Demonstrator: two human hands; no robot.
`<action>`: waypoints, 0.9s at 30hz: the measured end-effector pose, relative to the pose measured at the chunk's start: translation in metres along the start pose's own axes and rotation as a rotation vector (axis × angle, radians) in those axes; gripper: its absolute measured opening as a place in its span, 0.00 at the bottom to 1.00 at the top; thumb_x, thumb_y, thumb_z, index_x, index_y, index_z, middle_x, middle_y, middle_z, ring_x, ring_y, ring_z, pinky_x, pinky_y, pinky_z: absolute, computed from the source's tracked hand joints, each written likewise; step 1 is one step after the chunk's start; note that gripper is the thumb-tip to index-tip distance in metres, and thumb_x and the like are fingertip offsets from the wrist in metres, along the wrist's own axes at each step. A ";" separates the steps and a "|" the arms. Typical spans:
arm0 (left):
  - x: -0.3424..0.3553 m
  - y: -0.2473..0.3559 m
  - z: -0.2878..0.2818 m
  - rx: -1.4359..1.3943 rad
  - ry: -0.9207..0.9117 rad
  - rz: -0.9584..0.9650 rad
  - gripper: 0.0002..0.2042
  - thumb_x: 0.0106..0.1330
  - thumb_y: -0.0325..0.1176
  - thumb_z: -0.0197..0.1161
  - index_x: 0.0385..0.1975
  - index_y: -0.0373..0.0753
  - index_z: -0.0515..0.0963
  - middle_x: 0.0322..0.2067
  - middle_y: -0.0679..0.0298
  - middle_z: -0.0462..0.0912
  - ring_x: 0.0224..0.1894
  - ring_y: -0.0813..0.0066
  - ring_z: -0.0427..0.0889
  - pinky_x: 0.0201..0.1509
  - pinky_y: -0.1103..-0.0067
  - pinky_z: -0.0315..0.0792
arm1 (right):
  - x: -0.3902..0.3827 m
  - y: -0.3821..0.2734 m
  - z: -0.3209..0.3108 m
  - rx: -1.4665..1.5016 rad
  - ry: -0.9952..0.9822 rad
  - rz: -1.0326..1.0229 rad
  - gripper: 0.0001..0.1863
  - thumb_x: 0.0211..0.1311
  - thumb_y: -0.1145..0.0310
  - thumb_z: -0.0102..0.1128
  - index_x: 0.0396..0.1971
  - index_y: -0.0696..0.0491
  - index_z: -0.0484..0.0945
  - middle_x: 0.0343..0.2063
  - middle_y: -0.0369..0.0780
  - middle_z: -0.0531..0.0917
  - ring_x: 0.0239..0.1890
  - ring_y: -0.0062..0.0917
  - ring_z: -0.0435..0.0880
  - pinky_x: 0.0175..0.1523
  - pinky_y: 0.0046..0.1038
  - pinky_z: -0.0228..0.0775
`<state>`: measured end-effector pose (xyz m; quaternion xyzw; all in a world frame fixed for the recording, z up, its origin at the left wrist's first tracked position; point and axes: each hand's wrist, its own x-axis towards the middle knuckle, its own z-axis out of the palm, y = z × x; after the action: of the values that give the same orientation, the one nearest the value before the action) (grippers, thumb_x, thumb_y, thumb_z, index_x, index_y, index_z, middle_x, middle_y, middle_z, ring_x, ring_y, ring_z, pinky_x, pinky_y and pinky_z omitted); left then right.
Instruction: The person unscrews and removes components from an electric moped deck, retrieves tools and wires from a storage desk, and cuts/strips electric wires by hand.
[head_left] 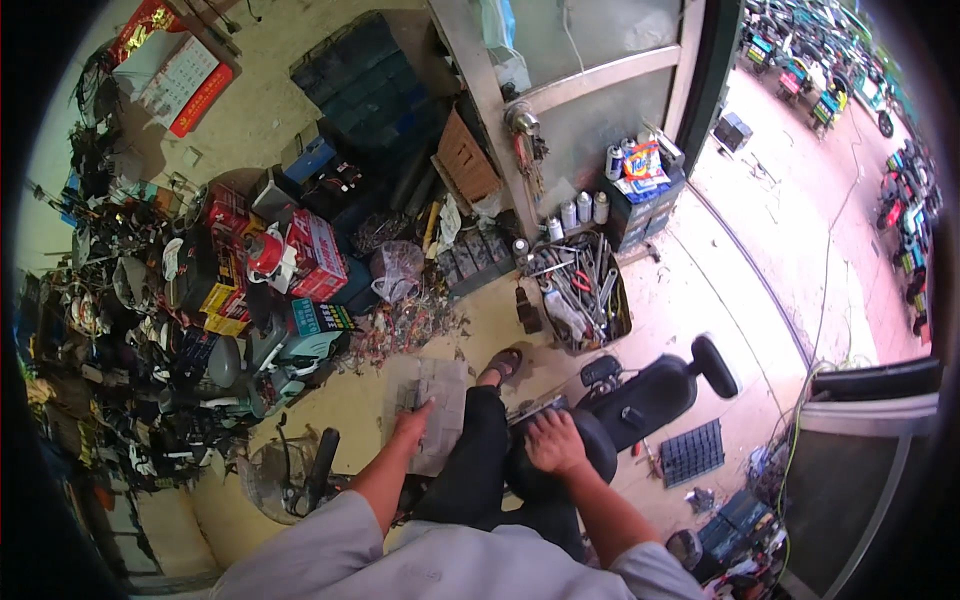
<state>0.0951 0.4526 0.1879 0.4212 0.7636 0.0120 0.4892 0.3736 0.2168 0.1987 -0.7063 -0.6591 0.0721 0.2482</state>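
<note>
My left hand (411,424) is closed at a flat, pale grey boxy thing (440,424) that lies left of my dark-trousered leg. Its fingers curl near a dark strip on that thing; the exact grip is small in view. My right hand (554,441) lies palm down, fingers spread, on a rounded black seat (590,450). Beyond it stretches a long black padded seat (640,405) with a small black backrest (714,365) at its far end.
An open bin of tools (625,320) stands ahead, beside several spray cans (583,208). A caged fan (272,478) is at lower left. Heaped parts and boxes, including a red box (316,255), fill the left. A black grid tray (692,453) lies right, near a glazed door (600,100).
</note>
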 end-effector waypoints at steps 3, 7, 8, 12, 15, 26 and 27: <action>0.089 -0.034 0.012 0.181 0.070 -0.045 0.42 0.53 0.64 0.75 0.53 0.27 0.78 0.36 0.50 0.86 0.36 0.56 0.86 0.37 0.64 0.80 | 0.004 -0.006 -0.009 0.054 -0.118 -0.001 0.17 0.62 0.58 0.60 0.46 0.52 0.82 0.50 0.43 0.83 0.56 0.38 0.78 0.65 0.42 0.63; 0.158 -0.033 0.057 0.401 0.131 0.047 0.43 0.53 0.63 0.74 0.58 0.29 0.78 0.50 0.43 0.85 0.52 0.47 0.85 0.54 0.60 0.79 | 0.014 -0.008 -0.018 0.020 -0.251 0.113 0.18 0.60 0.58 0.62 0.48 0.49 0.82 0.53 0.40 0.83 0.59 0.36 0.77 0.65 0.40 0.64; 0.186 -0.026 0.060 0.496 0.091 0.093 0.41 0.54 0.62 0.73 0.56 0.30 0.79 0.51 0.43 0.84 0.54 0.47 0.84 0.57 0.61 0.78 | 0.015 -0.010 -0.020 0.034 -0.258 0.142 0.18 0.60 0.58 0.62 0.48 0.48 0.82 0.53 0.39 0.83 0.59 0.35 0.77 0.65 0.40 0.64; 0.243 0.026 0.069 0.670 -0.112 0.143 0.37 0.57 0.61 0.71 0.52 0.29 0.82 0.51 0.43 0.84 0.54 0.46 0.83 0.59 0.62 0.77 | 0.051 -0.011 -0.030 0.053 -0.373 0.204 0.19 0.57 0.57 0.64 0.47 0.47 0.82 0.54 0.37 0.83 0.60 0.32 0.78 0.64 0.40 0.64; 0.272 0.091 0.075 0.628 -0.360 0.120 0.34 0.59 0.59 0.70 0.50 0.29 0.82 0.49 0.41 0.84 0.54 0.46 0.83 0.60 0.63 0.76 | 0.047 -0.009 -0.026 0.087 -0.644 0.313 0.21 0.70 0.56 0.59 0.57 0.51 0.79 0.60 0.41 0.78 0.65 0.35 0.72 0.67 0.45 0.63; 0.441 0.269 0.114 0.848 -0.330 0.504 0.27 0.63 0.55 0.67 0.54 0.42 0.83 0.55 0.52 0.83 0.59 0.52 0.81 0.62 0.64 0.75 | 0.052 -0.011 -0.006 0.101 -0.897 0.463 0.22 0.66 0.52 0.56 0.57 0.43 0.81 0.68 0.34 0.73 0.73 0.32 0.65 0.70 0.49 0.57; 0.463 0.272 0.118 0.846 -0.321 0.526 0.27 0.63 0.55 0.67 0.55 0.43 0.83 0.58 0.53 0.82 0.61 0.53 0.79 0.64 0.64 0.74 | 0.061 -0.009 -0.011 0.112 -0.900 0.483 0.22 0.66 0.54 0.56 0.57 0.42 0.80 0.69 0.33 0.72 0.73 0.31 0.65 0.71 0.49 0.56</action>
<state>0.2795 0.8848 -0.0975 0.7561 0.4855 -0.2398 0.3676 0.3774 0.2732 0.2261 -0.7231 -0.5139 0.4593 -0.0462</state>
